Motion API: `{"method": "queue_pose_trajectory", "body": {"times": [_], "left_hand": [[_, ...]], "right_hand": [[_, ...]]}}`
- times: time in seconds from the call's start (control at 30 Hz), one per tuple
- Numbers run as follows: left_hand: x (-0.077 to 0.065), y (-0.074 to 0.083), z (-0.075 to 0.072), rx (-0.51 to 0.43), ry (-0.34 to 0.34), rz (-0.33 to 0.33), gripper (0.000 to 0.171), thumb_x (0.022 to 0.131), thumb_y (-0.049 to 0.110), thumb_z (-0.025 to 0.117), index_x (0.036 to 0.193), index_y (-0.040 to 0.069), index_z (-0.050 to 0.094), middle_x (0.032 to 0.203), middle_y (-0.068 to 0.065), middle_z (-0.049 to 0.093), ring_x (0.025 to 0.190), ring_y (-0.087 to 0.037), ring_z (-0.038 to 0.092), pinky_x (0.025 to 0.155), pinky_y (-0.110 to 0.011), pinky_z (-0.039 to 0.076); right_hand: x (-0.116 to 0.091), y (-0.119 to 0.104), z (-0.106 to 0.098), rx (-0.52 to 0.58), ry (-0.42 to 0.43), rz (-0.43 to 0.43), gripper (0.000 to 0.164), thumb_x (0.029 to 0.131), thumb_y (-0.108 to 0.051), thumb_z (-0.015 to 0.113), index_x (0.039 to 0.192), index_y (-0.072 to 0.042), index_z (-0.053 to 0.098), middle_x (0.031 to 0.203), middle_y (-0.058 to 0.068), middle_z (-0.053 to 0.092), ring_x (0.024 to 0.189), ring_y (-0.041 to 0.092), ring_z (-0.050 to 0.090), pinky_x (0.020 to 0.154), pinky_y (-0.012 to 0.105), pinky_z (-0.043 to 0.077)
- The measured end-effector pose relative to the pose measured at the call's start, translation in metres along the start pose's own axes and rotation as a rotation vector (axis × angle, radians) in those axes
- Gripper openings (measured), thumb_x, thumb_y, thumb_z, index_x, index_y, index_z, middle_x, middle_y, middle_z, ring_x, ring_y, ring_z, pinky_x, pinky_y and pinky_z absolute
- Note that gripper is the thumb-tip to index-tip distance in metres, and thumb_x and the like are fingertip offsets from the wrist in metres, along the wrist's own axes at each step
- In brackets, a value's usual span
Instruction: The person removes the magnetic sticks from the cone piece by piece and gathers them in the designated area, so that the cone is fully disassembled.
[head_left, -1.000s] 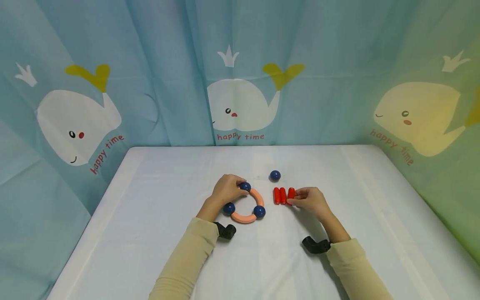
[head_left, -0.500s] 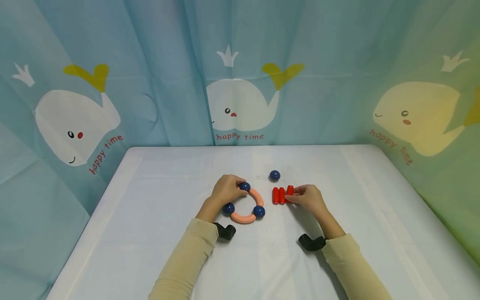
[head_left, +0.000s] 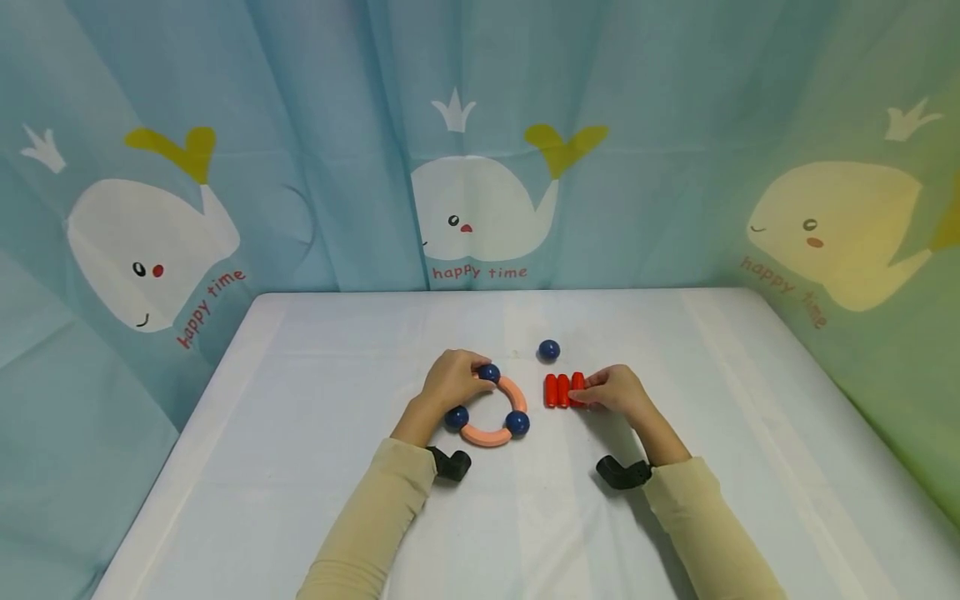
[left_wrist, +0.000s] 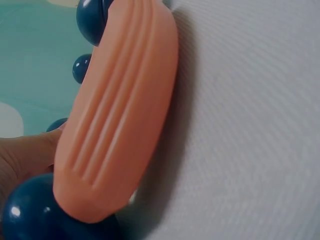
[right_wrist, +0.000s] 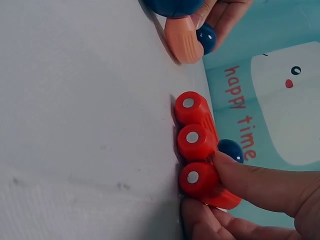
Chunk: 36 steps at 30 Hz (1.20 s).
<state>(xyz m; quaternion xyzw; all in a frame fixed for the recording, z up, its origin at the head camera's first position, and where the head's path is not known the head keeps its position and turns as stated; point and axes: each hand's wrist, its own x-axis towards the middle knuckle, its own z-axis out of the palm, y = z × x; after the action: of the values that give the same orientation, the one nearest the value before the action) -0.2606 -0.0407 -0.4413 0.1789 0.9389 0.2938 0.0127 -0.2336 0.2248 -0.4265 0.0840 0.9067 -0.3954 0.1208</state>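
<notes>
My left hand (head_left: 450, 379) pinches the upper blue ball (head_left: 489, 372) of a ring lying on the white table. Curved peach-orange pieces (head_left: 486, 437) and blue balls (head_left: 517, 422) make up the ring; its left side is partly covered by my hand. In the left wrist view one grooved peach piece (left_wrist: 120, 105) fills the middle. To the right of the ring stand three red rods side by side, pale discs showing on their ends. Between thumb and fingers, my right hand (head_left: 618, 390) pinches the rightmost red rod (right_wrist: 194, 179), close beside the middle red rod (right_wrist: 195, 141).
A loose blue ball (head_left: 549, 350) lies behind the red rods. The white table (head_left: 315, 383) ends at a blue whale-print curtain (head_left: 337, 167) at the back and sides. Black wrist mounts (head_left: 624, 473) sit low over the table at each wrist.
My right hand has shifted slightly left, bringing the rightmost red rod up beside the other two and narrowing the gap. My left hand stays on the ring's upper ball.
</notes>
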Motion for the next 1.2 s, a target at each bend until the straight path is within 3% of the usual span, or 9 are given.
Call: {"method": "queue_pose_trajectory", "body": {"times": [0.4,0.63,0.8,0.9,1.03,1.07,1.13,1.2], "left_hand": [[0.0,0.0,0.001,0.015,0.004,0.002,0.04,0.076,0.028,0.076,0.111,0.01,0.068,0.103,-0.002,0.067,0.092,-0.015,0.059,0.08,-0.029,0.046],[-0.004,0.004,0.003,0.01,0.022,0.015,0.041,0.078,0.025,0.074,0.115,0.008,0.066,0.112,-0.005,0.064,0.104,-0.02,0.057,0.089,-0.033,0.044],[-0.011,0.006,0.002,0.015,0.044,0.05,0.047,0.079,0.027,0.074,0.12,0.007,0.062,0.112,-0.007,0.064,0.103,-0.021,0.058,0.088,-0.033,0.044],[-0.018,0.007,-0.001,0.015,0.061,0.086,0.049,0.079,0.027,0.073,0.122,0.006,0.061,0.086,-0.004,0.067,0.079,-0.016,0.059,0.07,-0.027,0.046],[-0.031,0.01,-0.005,0.001,0.079,0.126,0.049,0.08,0.026,0.072,0.123,0.005,0.059,0.056,0.001,0.047,0.052,-0.014,0.039,0.05,-0.025,0.031],[-0.034,0.01,-0.006,0.0,0.08,0.129,0.049,0.08,0.025,0.072,0.123,0.005,0.059,0.055,-0.001,0.046,0.051,-0.015,0.038,0.049,-0.025,0.029],[-0.04,0.012,-0.007,0.021,0.077,0.141,0.048,0.08,0.026,0.072,0.121,0.006,0.061,0.064,-0.003,0.058,0.057,-0.015,0.049,0.053,-0.024,0.037],[-0.046,0.014,-0.006,0.064,0.058,0.155,0.047,0.08,0.028,0.072,0.12,0.006,0.062,0.084,-0.007,0.067,0.074,-0.018,0.06,0.065,-0.027,0.047]], "right_hand": [[0.003,0.0,0.001,0.033,-0.005,0.037,0.034,0.075,-0.018,0.076,0.092,0.008,0.064,0.071,0.007,0.06,0.059,0.014,0.054,0.057,0.026,0.048],[0.001,0.001,0.0,0.002,0.004,0.031,0.037,0.078,-0.022,0.074,0.097,0.009,0.064,0.072,0.007,0.061,0.062,0.016,0.054,0.059,0.027,0.048],[-0.007,0.003,-0.004,-0.053,0.087,-0.06,0.04,0.082,-0.026,0.069,0.1,0.01,0.064,0.081,0.015,0.065,0.072,0.024,0.057,0.065,0.034,0.049],[-0.013,0.004,-0.005,-0.089,0.186,-0.132,0.037,0.084,-0.023,0.066,0.101,0.01,0.064,0.091,0.021,0.065,0.08,0.03,0.058,0.069,0.039,0.05],[-0.023,0.001,-0.001,-0.082,0.264,-0.213,0.033,0.083,-0.018,0.067,0.1,0.01,0.065,0.091,0.022,0.065,0.08,0.031,0.059,0.069,0.04,0.05],[-0.025,0.0,0.0,-0.073,0.268,-0.232,0.032,0.083,-0.018,0.068,0.099,0.01,0.065,0.089,0.021,0.065,0.079,0.03,0.059,0.068,0.039,0.05],[-0.03,-0.003,0.004,-0.06,0.267,-0.269,0.03,0.082,-0.016,0.069,0.097,0.01,0.066,0.086,0.019,0.066,0.077,0.029,0.06,0.065,0.037,0.05],[-0.033,-0.006,0.009,-0.045,0.254,-0.3,0.028,0.081,-0.015,0.07,0.096,0.009,0.066,0.085,0.017,0.066,0.076,0.028,0.061,0.065,0.036,0.051]]}}
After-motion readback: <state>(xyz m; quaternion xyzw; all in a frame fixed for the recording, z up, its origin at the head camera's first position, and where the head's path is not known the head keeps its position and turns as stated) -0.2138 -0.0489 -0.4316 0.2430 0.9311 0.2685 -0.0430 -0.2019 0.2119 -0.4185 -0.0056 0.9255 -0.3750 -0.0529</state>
